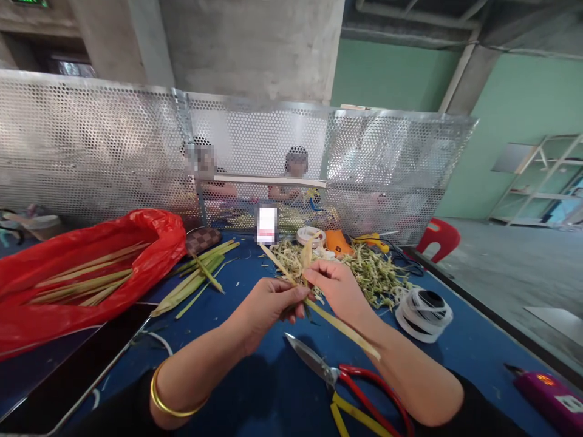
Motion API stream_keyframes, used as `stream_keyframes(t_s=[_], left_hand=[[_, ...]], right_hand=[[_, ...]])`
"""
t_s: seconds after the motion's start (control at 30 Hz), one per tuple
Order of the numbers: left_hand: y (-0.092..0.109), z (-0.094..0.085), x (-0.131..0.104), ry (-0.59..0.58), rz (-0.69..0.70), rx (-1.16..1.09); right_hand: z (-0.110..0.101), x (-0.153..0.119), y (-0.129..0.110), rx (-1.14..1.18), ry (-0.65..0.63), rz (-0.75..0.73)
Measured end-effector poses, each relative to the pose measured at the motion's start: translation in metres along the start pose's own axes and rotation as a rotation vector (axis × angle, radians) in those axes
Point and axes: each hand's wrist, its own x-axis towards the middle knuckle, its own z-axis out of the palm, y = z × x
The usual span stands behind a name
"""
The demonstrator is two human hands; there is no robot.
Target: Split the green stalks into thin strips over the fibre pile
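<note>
Over the middle of the blue table, my left hand [280, 298] is closed, its thumb pinching a pale dried leaf strip [339, 329]. One end of that strip slants down to the right across my right wrist, and another length reaches up to the left. Close beside it, my right hand [331, 280] is closed too, fingertips pinching an upright piece of the same leaf [308, 252]. Exactly how the pieces cross is hidden by my fingers. Below my hands lie scissors [334, 373] with red handles, blades pointing up left.
Left are a red plastic bag [155, 227] of long leaves, loose leaves [191, 285] and a dark flat device [77, 370]. A heap of small plant pieces [376, 273], a white spool [424, 314] and a purple device [546, 388] are right. A perforated metal screen [259, 139] stands behind; people sit beyond.
</note>
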Motion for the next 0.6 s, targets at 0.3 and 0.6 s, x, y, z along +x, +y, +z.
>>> stream_keyframes(t_s=[0.3, 0.6], left_hand=[[0.013, -0.008, -0.003, 0.117, 0.101, -0.267], [0.013, -0.01, 0.0, 0.194, 0.179, -0.376]], right_hand=[[-0.031, -0.015, -0.034, -0.417, 0.481, -0.403], [0.003, -0.058, -0.055, -1.101, 0.483, -1.009]])
